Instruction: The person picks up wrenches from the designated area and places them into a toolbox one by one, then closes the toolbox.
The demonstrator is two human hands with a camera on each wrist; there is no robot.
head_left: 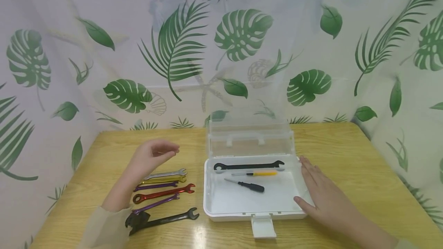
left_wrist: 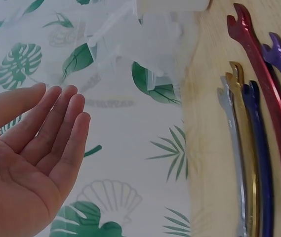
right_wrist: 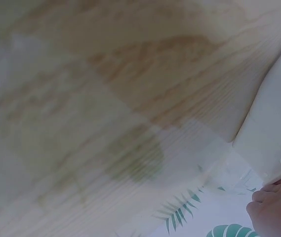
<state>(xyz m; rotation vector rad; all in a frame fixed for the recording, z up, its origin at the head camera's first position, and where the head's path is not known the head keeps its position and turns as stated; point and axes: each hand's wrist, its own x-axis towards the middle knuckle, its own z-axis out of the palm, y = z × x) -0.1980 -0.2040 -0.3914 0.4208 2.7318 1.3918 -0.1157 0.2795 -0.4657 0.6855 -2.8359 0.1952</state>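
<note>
The clear plastic box (head_left: 221,199) stands open near the middle of the wooden table (head_left: 346,149), its lid upright at the far side. Inside lie a black wrench (head_left: 248,166) at the far edge, a yellow-handled screwdriver (head_left: 256,173) just nearer, and a black-handled screwdriver (head_left: 246,185) nearer still. The right hand (head_left: 320,193) rests flat with straight fingers against the box's right wall. To the left, the left hand (head_left: 152,156) hovers relaxed and empty above a row of coloured wrenches (head_left: 162,189).
</note>
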